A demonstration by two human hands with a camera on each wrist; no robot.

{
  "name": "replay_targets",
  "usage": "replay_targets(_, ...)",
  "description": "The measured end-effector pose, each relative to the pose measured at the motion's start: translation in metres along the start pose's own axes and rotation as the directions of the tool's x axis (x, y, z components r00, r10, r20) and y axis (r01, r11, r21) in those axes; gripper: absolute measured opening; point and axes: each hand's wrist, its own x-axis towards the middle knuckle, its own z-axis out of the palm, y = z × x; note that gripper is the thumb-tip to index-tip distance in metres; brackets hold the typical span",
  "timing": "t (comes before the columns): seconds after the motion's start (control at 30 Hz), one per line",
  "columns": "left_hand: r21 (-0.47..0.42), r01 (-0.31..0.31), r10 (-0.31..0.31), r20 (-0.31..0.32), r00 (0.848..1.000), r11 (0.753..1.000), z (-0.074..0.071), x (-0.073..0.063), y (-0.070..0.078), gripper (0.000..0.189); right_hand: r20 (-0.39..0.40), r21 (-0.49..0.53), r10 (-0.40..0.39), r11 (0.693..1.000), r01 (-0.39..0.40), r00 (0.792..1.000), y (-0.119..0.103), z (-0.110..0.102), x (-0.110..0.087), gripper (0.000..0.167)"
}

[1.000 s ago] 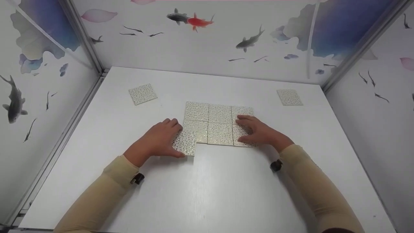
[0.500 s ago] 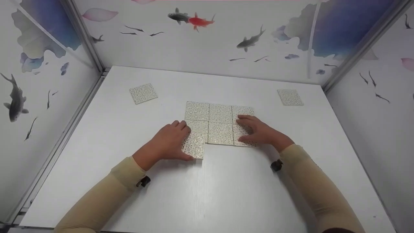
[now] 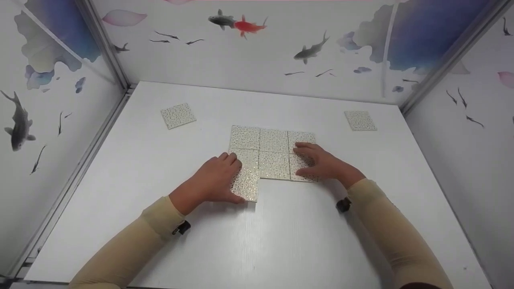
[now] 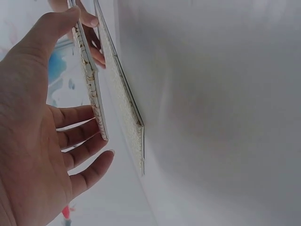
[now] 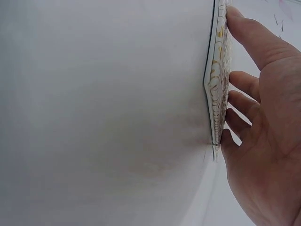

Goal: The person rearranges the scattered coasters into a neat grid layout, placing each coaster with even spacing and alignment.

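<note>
My left hand (image 3: 215, 178) grips a square speckled tile (image 3: 248, 184) by its edges, thumb at the near side and fingers at the far side. In the left wrist view that held tile (image 4: 91, 82) is raised off the table, apart from the block of laid tiles (image 4: 123, 96). The block (image 3: 274, 165) lies flat in two rows of three, and the held tile overlaps its front left corner from above. My right hand (image 3: 323, 162) rests its fingertips on the block's right-hand tiles; the right wrist view shows thumb and fingers (image 5: 242, 120) touching their speckled top.
One loose tile (image 3: 178, 116) lies at the back left of the white table (image 3: 281, 241), another loose tile (image 3: 360, 121) at the back right. Walls printed with fish (image 3: 309, 52) enclose the table's back and both sides.
My left hand has carried its tile rightward and a little nearer, from the block's left side to its front left corner. The right hand has stayed in place.
</note>
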Motion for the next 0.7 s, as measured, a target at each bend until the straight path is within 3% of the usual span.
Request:
replay_targets(0.23, -0.003, 0.02, -0.02, 0.014, 1.0, 1.0, -0.001, -0.001, 0.005, 0.099, 0.003, -0.002, 0.008, 1.0, -0.008, 1.0, 0.001, 0.001, 0.0, 0.089)
replay_targets(0.7, 0.058, 0.027, -0.03, 0.062, 0.998, 0.998, 0.012, -0.001, 0.012, 0.106, 0.001, -0.005, 0.037, 0.999, -0.037, 0.999, -0.001, 0.0, 0.0, 0.09)
